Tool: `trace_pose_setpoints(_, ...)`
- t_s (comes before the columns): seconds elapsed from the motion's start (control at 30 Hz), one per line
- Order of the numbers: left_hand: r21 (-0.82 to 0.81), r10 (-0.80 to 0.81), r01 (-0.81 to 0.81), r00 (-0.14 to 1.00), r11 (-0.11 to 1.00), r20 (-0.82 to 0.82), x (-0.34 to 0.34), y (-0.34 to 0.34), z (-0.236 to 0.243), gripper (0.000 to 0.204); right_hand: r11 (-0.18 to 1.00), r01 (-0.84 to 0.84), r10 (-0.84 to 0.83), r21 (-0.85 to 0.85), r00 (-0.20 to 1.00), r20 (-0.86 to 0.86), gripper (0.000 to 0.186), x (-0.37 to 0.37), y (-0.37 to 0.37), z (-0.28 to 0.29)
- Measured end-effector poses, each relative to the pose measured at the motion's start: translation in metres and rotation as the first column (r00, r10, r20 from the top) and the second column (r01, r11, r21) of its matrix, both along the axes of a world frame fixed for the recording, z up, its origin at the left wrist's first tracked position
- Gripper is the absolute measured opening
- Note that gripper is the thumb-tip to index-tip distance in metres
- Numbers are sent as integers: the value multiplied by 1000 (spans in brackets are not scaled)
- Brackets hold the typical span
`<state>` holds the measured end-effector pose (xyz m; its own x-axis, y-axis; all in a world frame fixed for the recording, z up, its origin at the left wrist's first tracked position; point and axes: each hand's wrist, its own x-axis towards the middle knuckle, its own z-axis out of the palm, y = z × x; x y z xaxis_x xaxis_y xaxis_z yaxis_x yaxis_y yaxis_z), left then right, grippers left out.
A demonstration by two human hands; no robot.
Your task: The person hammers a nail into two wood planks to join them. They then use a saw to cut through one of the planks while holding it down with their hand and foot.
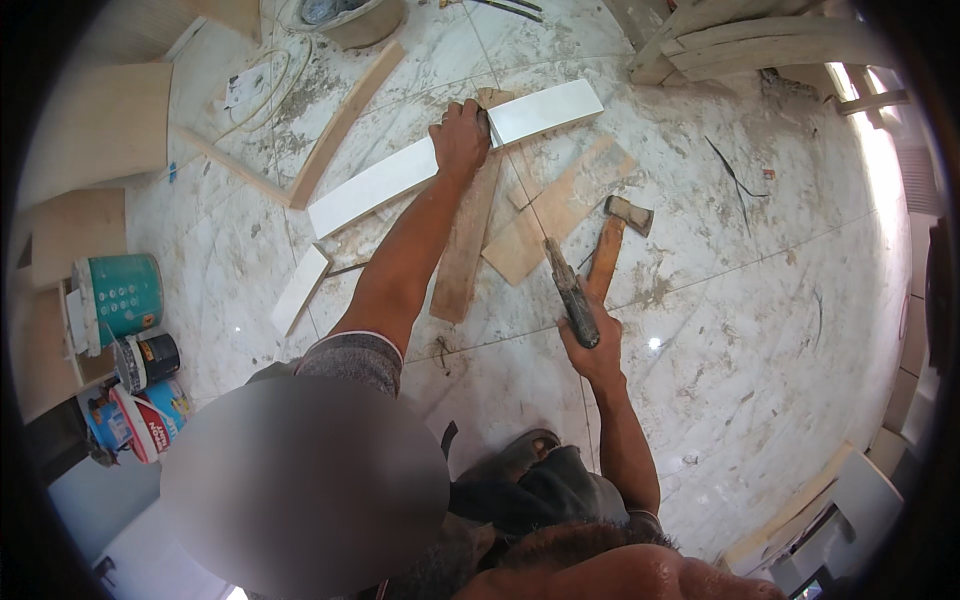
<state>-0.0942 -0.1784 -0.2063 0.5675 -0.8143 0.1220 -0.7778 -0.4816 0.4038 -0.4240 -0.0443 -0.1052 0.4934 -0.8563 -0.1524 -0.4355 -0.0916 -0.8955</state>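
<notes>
My left hand (462, 140) is closed over a long white-faced board (375, 188), holding it down near a narrow gap or cut. The board's other end (548, 112) extends to the right beyond that gap. In my right hand (592, 350) is the dark handle of a handsaw (572, 300). Its thin blade, seen nearly edge-on, runs up to the board beside my left hand. Under the board lies a brown plank (465, 255). A wooden-handled hatchet or hammer (606, 255) rests on the floor just past my right hand.
A flat wood piece (560, 210) and a short white offcut (301, 290) lie nearby. An angled wooden frame (345, 125) is at upper left, below a bucket (365, 25). Paint pails (125, 290) stand at left. Stacked timber (760, 45) is at upper right.
</notes>
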Motion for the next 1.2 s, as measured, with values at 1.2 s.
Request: trace_pose_setpoints(1.2, -21, -73, 77, 989, 997, 129, -3, -7, -8, 17, 996, -60, 52, 58, 990, 135, 66, -18, -49, 14)
